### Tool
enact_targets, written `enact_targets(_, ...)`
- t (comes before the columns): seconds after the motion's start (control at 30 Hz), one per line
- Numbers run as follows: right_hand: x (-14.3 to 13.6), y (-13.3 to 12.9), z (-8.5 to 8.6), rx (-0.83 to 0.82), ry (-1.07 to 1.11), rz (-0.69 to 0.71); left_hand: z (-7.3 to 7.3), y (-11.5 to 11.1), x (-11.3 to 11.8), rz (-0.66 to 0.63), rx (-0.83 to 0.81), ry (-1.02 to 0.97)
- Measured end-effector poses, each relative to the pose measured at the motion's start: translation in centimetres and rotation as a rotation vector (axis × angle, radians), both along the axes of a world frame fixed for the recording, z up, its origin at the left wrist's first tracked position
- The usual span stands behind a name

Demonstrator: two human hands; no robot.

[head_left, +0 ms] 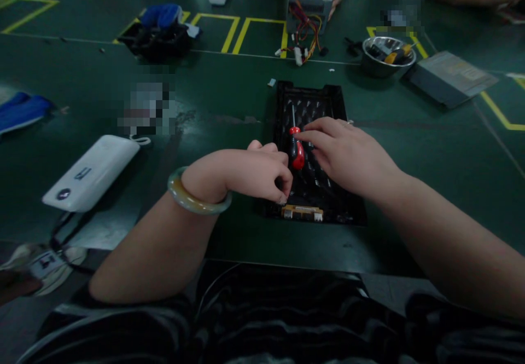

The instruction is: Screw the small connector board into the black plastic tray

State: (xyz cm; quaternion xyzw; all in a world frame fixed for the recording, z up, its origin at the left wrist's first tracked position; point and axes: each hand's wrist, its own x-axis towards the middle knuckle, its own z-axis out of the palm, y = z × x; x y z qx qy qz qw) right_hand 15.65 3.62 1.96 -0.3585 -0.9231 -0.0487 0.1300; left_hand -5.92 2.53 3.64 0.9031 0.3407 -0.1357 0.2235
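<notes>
A black plastic casing [334, 202] with a patterned inside lies flat on the green table before me. In it rests a red-and-black screwdriver [297, 153], its shaft aimed away from me. My right hand [348, 153] hovers over the casing's right side with fingers stretched out, the fingertips at the screwdriver's handle, not wrapped around it. At the casing's near left, my left hand [262, 172] is curled, thumb and forefinger pinched together just above a small circuit board [302, 211] with connectors. Whatever sits in that pinch is too small to make out.
A white power bank [92, 172] lies to the left, with blue gloves [24, 111] beyond it. Further back stand a black tray [153, 44], a metal bowl [385, 68] of tools and a grey metal box [455, 76]. Across the table, another person's hands hold a power supply [309, 5] with wires.
</notes>
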Motion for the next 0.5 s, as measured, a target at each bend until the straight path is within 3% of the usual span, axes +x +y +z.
enact_targets(0.13, -1.0, 2.2, -0.5, 0.096, -0.239, 0.212, -0.1, 0.5, -0.7, -0.02, 0.009, -0.037)
enact_targets(0.27, -1.2, 3.8, -1.0, 0.134, -0.293, 0.317, -0.1, 1.3, -1.3, -0.045, -0.051, -0.112)
enact_targets(0.4, -0.4, 4.1, -0.8, 0.083, -0.175, 0.343, 0.0, 1.8, -1.9, -0.087, -0.112, -0.173)
enact_targets(0.5, 0.5, 3.3, 0.3, 0.068, 0.101, 0.205, 0.0, 1.8, -2.1, -0.096, -0.111, -0.212)
